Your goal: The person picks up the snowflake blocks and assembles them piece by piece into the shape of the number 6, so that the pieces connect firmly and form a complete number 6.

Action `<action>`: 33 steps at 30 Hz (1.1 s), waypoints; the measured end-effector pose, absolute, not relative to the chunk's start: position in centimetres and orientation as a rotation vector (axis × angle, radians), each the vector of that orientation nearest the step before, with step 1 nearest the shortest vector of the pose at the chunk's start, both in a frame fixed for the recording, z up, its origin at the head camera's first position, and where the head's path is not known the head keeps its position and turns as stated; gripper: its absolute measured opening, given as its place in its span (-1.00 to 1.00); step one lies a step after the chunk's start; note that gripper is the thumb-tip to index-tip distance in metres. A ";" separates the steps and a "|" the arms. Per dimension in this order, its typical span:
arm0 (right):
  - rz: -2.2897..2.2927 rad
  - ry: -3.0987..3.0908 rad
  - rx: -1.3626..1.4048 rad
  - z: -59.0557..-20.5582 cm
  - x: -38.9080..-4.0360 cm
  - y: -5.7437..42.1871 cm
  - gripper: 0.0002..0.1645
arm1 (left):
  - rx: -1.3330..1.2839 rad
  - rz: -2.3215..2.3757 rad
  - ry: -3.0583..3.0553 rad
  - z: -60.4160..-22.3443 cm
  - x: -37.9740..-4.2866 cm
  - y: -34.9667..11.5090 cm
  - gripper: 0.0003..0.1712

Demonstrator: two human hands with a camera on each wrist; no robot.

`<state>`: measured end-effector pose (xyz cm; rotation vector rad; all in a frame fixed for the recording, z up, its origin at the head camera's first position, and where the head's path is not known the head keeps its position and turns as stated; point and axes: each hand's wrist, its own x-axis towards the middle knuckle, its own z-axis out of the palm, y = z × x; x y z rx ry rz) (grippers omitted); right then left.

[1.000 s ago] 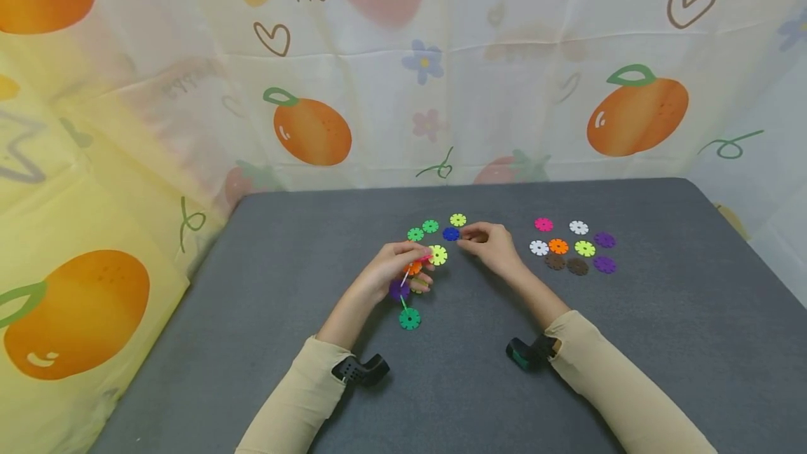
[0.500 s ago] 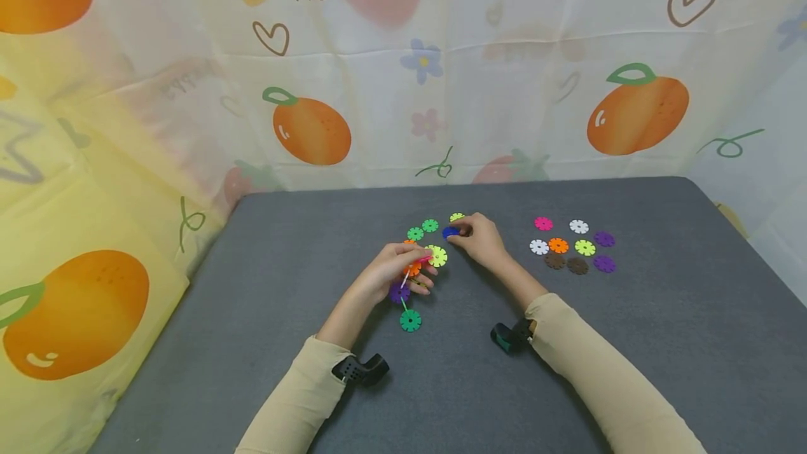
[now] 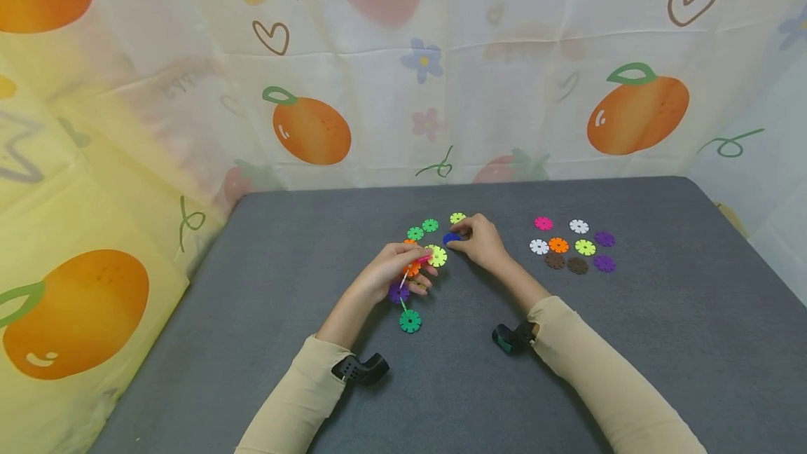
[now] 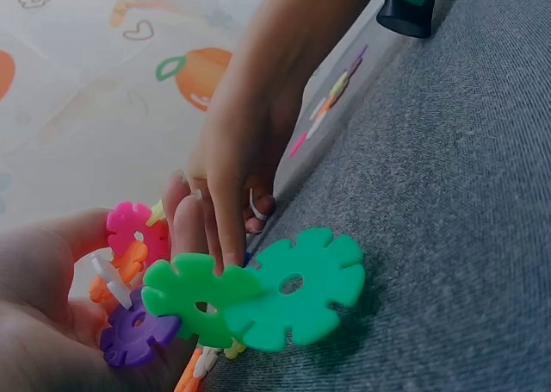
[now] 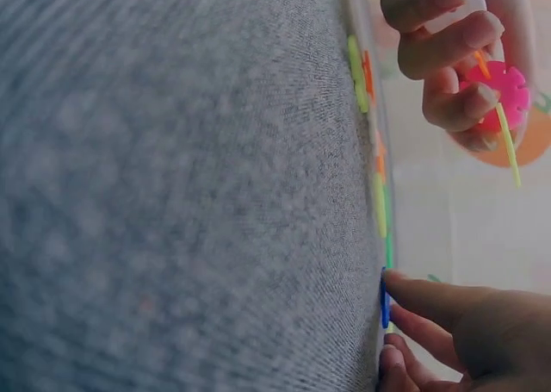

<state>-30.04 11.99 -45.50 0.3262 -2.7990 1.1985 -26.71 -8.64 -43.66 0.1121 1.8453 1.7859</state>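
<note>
My left hand (image 3: 384,270) holds a chain of notched plastic flower discs joined edge to edge. A yellow disc (image 3: 438,256) sticks out past its fingertips, and a pink disc (image 5: 508,95) is pinched by the thumb. Below the palm hang a purple disc (image 3: 398,293) and a darker green disc (image 3: 410,321), with a lighter green disc (image 4: 196,293) slotted between them. Across from it, my right hand (image 3: 485,244) pinches a blue disc (image 3: 450,237) low at the tabletop, the thumb against its face in the right wrist view.
Two loose green discs (image 3: 430,225) and a yellow disc (image 3: 457,218) lie behind the hands. To the right is a group of pink, white, orange, yellow, brown and purple discs (image 3: 585,247) on the grey table (image 3: 662,342). A printed curtain (image 3: 504,111) hangs behind.
My right hand has moved slightly left onto the blue disc and taken hold of it; the disc has shifted a little toward me. My left hand stays nearly still with the chain.
</note>
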 end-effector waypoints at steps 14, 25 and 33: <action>1.477 -2.693 0.248 -45.4 -29.6 13.3 -0.68 | 0.079 1.782 1.852 -43.4 -26.6 -8.7 -0.65; 1.659 -2.611 0.276 -45.2 -27.9 14.1 -0.78 | 0.055 1.797 1.852 -43.3 -26.7 -8.8 -0.66; 1.894 -2.369 0.408 -44.4 -25.0 13.8 -0.77 | 0.079 1.809 1.842 -43.0 -26.7 -8.8 -0.65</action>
